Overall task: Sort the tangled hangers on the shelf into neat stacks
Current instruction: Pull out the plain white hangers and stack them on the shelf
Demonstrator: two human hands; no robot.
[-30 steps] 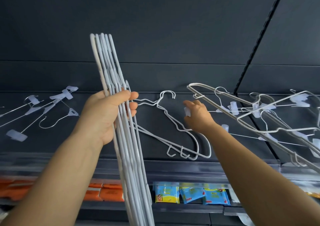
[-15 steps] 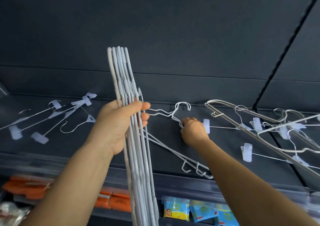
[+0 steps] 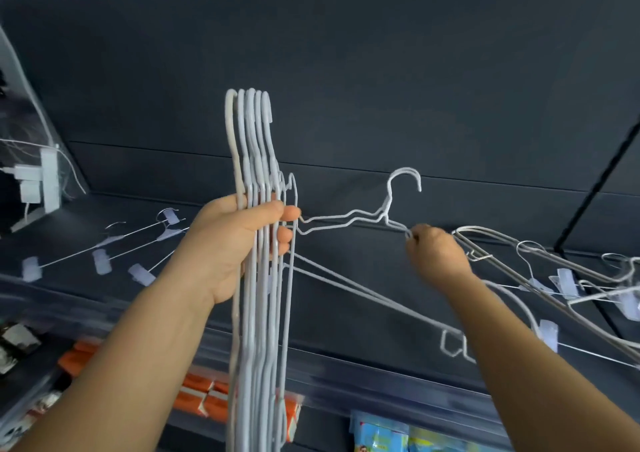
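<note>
The left hand [image 3: 239, 243] is clenched around an upright bundle of white hangers [image 3: 258, 278], 5 hooks showing on top. The right hand [image 3: 436, 256] pinches 1 white wire hanger [image 3: 349, 216] on the dark shelf [image 3: 346, 306]. 3 clip hangers [image 3: 104, 261] lie far left; a tangled pile [image 3: 554, 278], uncountable, lies right.

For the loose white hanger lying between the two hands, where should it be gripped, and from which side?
Probably at the neck just below the hook, coming from the right. The white hanger lies with its hook raised and its far shoulder against the bundle of hangers in the left hand. The right hand already pinches its near shoulder wire.
</note>
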